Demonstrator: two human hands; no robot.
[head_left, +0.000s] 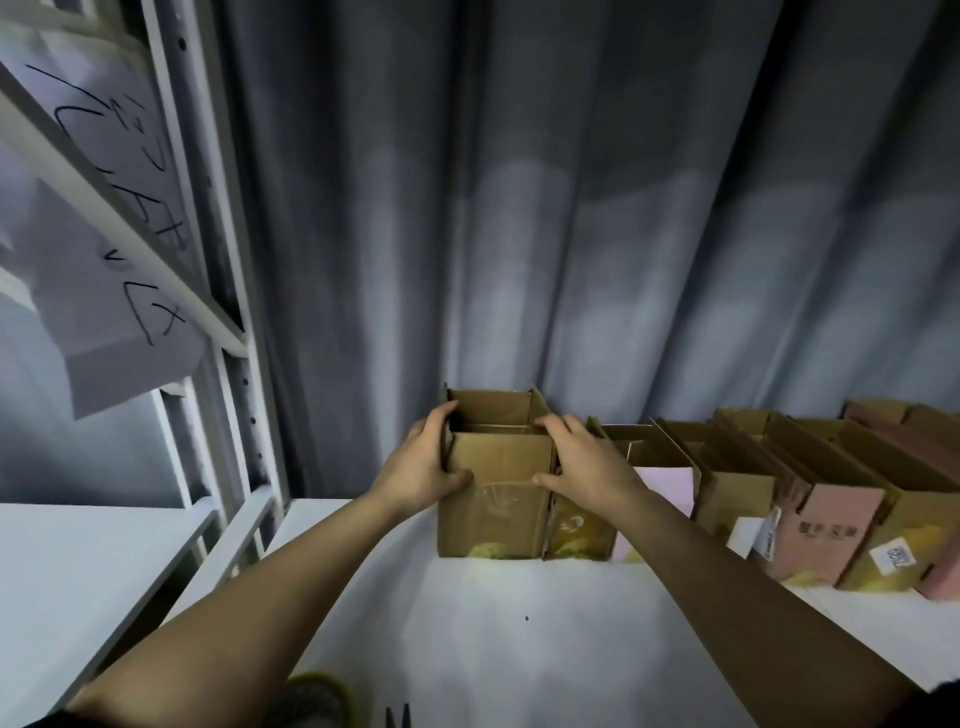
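An open brown cardboard box stands on a white shelf, at the left end of a row of boxes. My left hand grips its left side, with the thumb on the front face and the fingers over the top left edge. My right hand grips the right side the same way, thumb on the front and fingers curled over the top right edge. The box's flaps stand up and its inside is dark.
A row of open cardboard boxes runs to the right along the shelf, some brown, some pinkish with labels. A grey curtain hangs behind. A white metal rack with a handwritten paper sign stands at the left.
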